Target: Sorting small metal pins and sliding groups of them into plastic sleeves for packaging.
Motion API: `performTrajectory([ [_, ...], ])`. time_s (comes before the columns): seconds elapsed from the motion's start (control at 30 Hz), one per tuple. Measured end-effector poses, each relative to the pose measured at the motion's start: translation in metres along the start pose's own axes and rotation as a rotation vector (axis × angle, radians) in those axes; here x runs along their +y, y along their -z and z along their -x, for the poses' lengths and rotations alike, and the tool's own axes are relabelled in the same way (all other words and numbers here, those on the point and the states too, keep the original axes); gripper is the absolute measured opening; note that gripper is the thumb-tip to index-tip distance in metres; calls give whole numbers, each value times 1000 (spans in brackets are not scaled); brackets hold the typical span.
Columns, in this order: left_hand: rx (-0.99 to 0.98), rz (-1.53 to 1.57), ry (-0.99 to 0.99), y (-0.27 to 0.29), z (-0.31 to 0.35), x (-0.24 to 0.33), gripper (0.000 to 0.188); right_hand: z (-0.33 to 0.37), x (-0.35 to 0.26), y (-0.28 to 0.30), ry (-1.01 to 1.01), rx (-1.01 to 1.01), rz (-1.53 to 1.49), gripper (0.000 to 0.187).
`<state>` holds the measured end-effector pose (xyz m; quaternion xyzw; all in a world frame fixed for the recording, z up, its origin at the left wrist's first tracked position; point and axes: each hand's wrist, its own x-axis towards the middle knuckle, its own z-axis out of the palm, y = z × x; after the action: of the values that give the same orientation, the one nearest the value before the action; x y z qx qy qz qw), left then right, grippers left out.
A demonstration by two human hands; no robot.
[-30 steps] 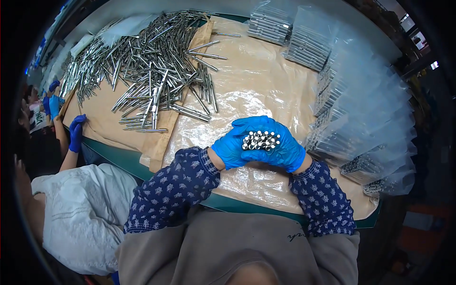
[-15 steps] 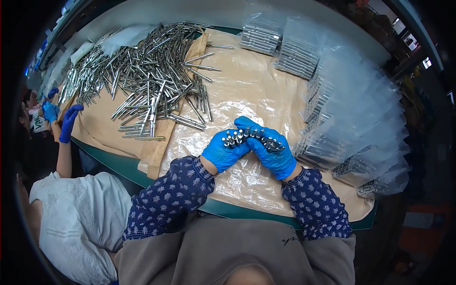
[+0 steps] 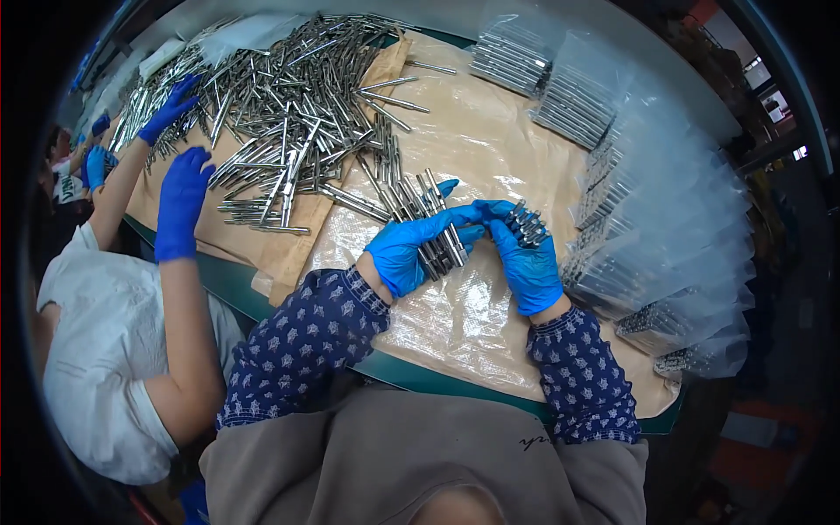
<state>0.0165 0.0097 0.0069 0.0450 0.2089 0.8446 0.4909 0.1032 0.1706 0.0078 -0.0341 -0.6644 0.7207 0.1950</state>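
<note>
My left hand (image 3: 401,255), in a blue glove, is closed around a bundle of shiny metal rods (image 3: 444,252) that lie side by side across the palm. In my right hand (image 3: 530,278), also blue-gloved, a second bunch of metal rods (image 3: 528,229) is gripped, with their ends showing at the top. The two hands almost meet at the fingertips, just over the clear film on the brown sheet (image 3: 490,140). Beyond my left hand lies a large heap of loose metal rods (image 3: 289,114), its nearest rods close to my fingers.
Along the right side stand clear plastic bags (image 3: 643,271) packed with rods, more rod-filled bags (image 3: 573,109) behind them. At left a co-worker's purple-gloved hands (image 3: 182,199) are raised near the heap. A green table edge (image 3: 437,385) runs along the front.
The single bunch held between both hands has been split, and the hands have drawn apart, each with rods. The co-worker's hands have come up and in toward the heap.
</note>
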Motion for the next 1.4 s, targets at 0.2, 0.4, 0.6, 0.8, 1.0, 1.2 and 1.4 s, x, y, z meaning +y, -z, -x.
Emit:
performTrajectory([
  [0.2,-129,160,-6,-8,10,5,58,-6,-17,1,-537,-15,-747,41],
  [0.4,-193,138,-42,-22,19,10,61,2,-11,2,-610,-5,-1037,45],
  [0.6,-163,135,-85,-15,15,11,64,2,-8,1,-543,49,-998,50],
  [0.8,-122,191,-63,-8,12,9,59,0,-22,4,-614,-152,-1389,63],
  [1.0,-137,45,-61,-20,19,11,71,0,-23,2,-557,-106,-1345,65],
  [1.2,-227,0,-144,-12,26,19,90,1,-25,-3,-507,-41,-1239,70],
  [1.4,-155,5,-191,-10,45,28,95,0,-32,-7,-528,-53,-1271,85],
])
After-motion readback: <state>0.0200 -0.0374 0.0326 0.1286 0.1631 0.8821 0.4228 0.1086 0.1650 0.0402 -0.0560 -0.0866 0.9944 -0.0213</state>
